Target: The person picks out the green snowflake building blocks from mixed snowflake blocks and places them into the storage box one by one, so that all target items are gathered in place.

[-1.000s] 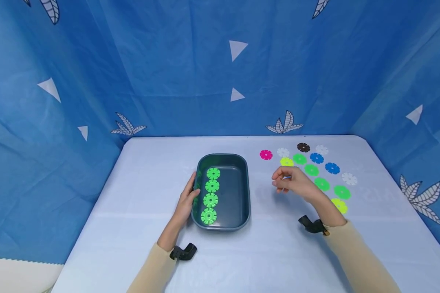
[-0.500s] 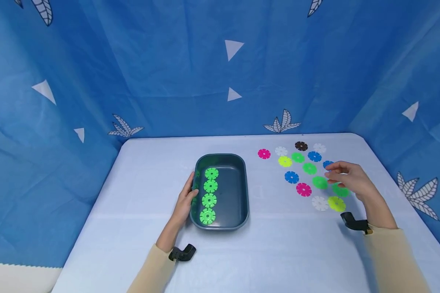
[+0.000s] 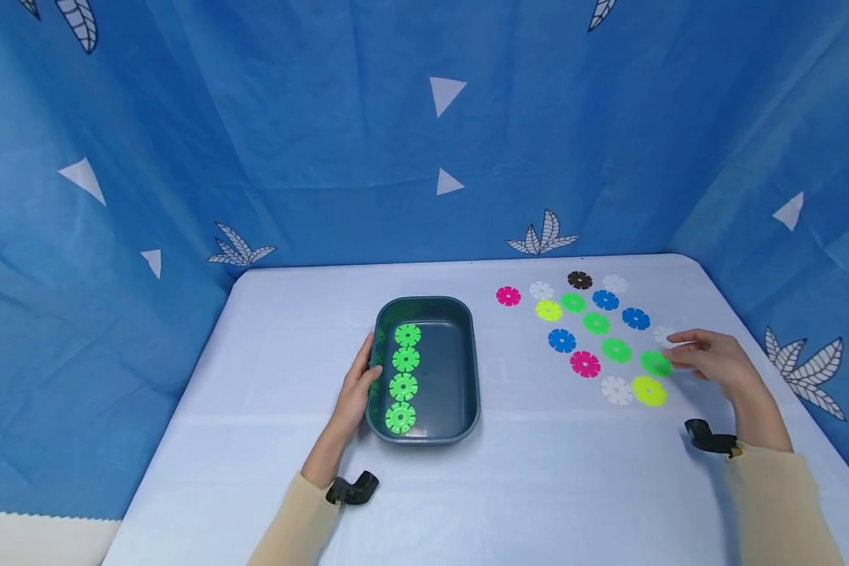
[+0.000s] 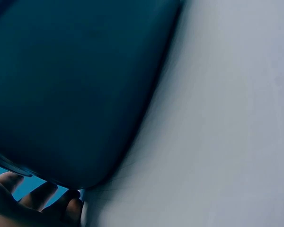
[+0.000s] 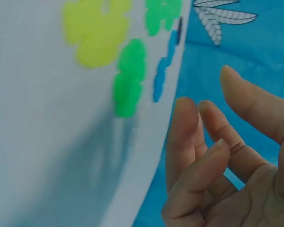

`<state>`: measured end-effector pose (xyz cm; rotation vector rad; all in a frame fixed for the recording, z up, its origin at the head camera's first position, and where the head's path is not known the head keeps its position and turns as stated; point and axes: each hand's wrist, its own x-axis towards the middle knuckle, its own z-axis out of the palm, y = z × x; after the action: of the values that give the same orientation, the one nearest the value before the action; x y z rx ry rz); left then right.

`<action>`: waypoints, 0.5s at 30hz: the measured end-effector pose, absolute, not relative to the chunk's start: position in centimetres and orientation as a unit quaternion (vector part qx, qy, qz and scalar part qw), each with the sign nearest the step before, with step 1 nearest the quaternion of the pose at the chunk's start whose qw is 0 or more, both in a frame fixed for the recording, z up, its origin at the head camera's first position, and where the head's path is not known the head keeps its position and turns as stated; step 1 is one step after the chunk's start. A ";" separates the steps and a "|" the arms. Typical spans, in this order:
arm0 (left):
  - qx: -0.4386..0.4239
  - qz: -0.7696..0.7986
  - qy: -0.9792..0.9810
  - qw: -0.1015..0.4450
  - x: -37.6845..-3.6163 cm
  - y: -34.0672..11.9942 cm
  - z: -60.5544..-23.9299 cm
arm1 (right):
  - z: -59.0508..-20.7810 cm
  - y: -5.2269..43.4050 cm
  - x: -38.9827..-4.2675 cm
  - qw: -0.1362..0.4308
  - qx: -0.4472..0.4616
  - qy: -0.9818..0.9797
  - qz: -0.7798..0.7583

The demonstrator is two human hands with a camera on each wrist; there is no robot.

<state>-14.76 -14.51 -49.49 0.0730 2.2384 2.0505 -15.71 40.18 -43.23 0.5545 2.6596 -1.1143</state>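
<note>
A dark teal tray (image 3: 475, 369) sits mid-table with several bright green notched discs (image 3: 404, 369) in a row along its left side. My left hand (image 3: 364, 373) holds the tray's left wall, thumb over the rim. The left wrist view shows that tray's outer wall (image 4: 75, 85) and my fingers (image 4: 38, 196) below it. My right hand (image 3: 672, 352) hovers with relaxed fingers just right of a green disc (image 3: 654, 363) and holds nothing. In the right wrist view the right hand (image 5: 217, 156) is empty, beside a green disc (image 5: 128, 80) and a yellow one (image 5: 97, 33).
Loose discs lie at the table's right rear: pink (image 3: 509, 295), black (image 3: 579, 280), blue (image 3: 562, 340), white (image 3: 617, 390), yellow (image 3: 649, 391) and more green (image 3: 617, 350). Blue patterned cloth (image 3: 424, 141) walls in the table on three sides. The right edge is close to my right hand.
My right hand has swept from just right of the tray over to the right end of the loose discs, uncovering several of them. The left hand and tray have stayed put.
</note>
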 end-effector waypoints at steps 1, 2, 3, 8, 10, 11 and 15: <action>0.024 0.675 0.736 0.053 -14.7 -14.5 -49.5 | -43.5 40.4 -15.6 0.109 0.180 0.902 -0.378; 0.024 0.675 0.735 0.054 -14.7 -14.5 -49.5 | -43.7 40.5 -15.5 0.113 0.183 0.901 -0.377; 0.023 0.675 0.735 0.054 -14.7 -14.5 -49.6 | -43.9 40.7 -15.4 0.117 0.187 0.900 -0.377; 0.025 0.676 0.734 0.055 -14.7 -14.5 -49.6 | -45.1 41.0 -15.4 0.133 0.206 0.895 -0.373; 0.027 0.677 0.733 0.054 -14.8 -14.5 -49.6 | -45.5 40.9 -15.5 0.138 0.216 0.893 -0.371; 0.027 0.678 0.733 0.053 -14.8 -14.5 -49.6 | -45.6 40.9 -15.6 0.140 0.220 0.891 -0.371; 0.028 0.679 0.731 0.052 -14.8 -14.4 -49.5 | -45.8 40.8 -15.7 0.142 0.226 0.890 -0.369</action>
<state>-14.76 -14.45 -49.47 0.0840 2.2245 2.0660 -15.73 40.78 -45.81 0.6508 2.5691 -1.0641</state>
